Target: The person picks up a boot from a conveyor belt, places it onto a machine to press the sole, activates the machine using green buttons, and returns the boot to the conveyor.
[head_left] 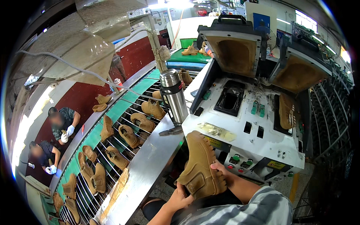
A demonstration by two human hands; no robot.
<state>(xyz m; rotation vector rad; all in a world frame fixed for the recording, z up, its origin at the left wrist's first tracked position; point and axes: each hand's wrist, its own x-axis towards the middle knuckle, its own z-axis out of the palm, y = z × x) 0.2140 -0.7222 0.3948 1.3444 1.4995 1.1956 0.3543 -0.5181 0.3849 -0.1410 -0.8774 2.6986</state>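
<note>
A factory hall with a dark red floor at left, bright windows along the far right wall and a glaring ceiling light at the top. A long curved green-edged roller conveyor carries many tan boots past 2 seated workers in white gloves. At centre stands a white metal press machine with 2 raised lids, beside a steel flask on a grey steel ledge.

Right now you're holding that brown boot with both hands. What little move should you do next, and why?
Probably lift the boot up and forward toward the empty black cavity in the white press machine. Both the left hand and the right hand already grip it, sole toward the machine. The lid stands open, and the cavity beside it already holds a boot.
</note>
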